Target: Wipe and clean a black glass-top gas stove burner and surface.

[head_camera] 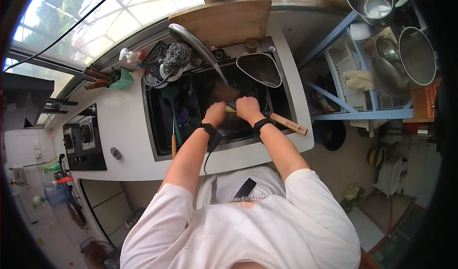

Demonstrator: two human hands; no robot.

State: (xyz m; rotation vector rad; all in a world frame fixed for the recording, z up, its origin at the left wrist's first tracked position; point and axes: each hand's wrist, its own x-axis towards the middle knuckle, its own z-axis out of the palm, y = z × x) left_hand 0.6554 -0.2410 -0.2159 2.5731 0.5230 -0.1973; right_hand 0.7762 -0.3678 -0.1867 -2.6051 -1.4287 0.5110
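My left hand and my right hand grip a yellow and purplish cloth between them, over the right basin of a dark double sink. Under my hands lies a dark wok or pan with water in it; its wooden handle reaches over the sink's right edge. Water runs from the curved metal faucet just beyond my hands. A black band circles each wrist. What the fingers cover of the cloth is hidden.
A green spatula and a purple item stand in the left basin. Behind it sit a steel wool scrubber and a black rack. A wire-rimmed strainer rests at the back right. Farther left are a green utensil holder and a gas stove.
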